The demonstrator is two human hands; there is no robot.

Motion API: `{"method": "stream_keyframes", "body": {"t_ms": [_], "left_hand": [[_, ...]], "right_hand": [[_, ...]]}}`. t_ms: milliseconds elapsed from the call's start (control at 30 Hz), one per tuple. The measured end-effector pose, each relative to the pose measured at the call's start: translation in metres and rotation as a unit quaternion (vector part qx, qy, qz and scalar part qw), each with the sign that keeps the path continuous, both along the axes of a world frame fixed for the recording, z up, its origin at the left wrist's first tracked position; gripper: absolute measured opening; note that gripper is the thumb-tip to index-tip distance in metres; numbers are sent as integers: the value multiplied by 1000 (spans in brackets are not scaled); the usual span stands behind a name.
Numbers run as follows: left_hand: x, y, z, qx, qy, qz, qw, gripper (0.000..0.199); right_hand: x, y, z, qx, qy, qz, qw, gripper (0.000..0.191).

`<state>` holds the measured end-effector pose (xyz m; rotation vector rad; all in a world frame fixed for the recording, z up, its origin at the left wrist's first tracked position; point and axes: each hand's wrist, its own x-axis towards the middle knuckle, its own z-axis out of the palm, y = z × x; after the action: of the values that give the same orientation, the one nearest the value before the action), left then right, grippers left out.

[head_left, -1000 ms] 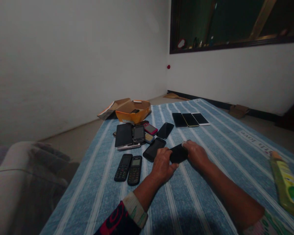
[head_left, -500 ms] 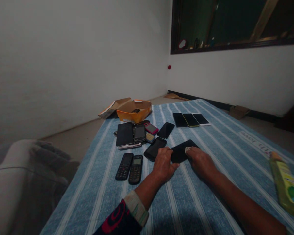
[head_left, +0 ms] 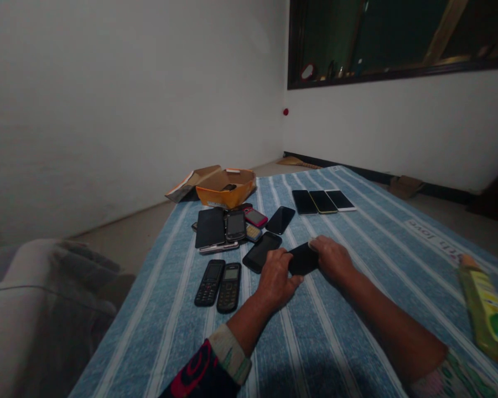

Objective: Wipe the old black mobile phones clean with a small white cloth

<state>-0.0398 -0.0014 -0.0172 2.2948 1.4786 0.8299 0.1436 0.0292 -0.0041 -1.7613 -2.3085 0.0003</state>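
Note:
A dark smartphone (head_left: 303, 260) lies at a slant on the striped cloth between my hands. My left hand (head_left: 277, 278) grips its left end, fingers over the top edge and thumb stretched along the near side. My right hand (head_left: 334, 258) is closed on a small white wad (head_left: 312, 243), tissue or cloth, pressed at the phone's upper right and hiding that end. Just left of my left fingers lies another black smartphone (head_left: 262, 252). Two black keypad phones (head_left: 209, 283) sit side by side left of my left wrist.
A pile of phones (head_left: 209, 227) lies in front of an open orange cardboard box (head_left: 224, 197). One black phone (head_left: 280, 220) lies alone, and three smartphones (head_left: 324, 202) form a row at the back. A bottle of yellow-green liquid (head_left: 487, 312) is at the right edge.
My right hand has shifted slightly up and left over the phone, covering more of its right end. My left hand keeps its place on the phone.

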Motion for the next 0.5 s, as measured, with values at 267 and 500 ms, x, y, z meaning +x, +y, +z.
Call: {"method": "stream_keyframes", "body": {"t_ms": [267, 500], "left_hand": [[0, 1, -2, 4, 0, -3, 1000, 44], [1, 1, -3, 7, 2, 3, 1000, 46]], "right_hand": [[5, -24, 1, -2, 8, 8, 1000, 36], [6, -36, 0, -13, -13, 9, 1000, 33]]}}
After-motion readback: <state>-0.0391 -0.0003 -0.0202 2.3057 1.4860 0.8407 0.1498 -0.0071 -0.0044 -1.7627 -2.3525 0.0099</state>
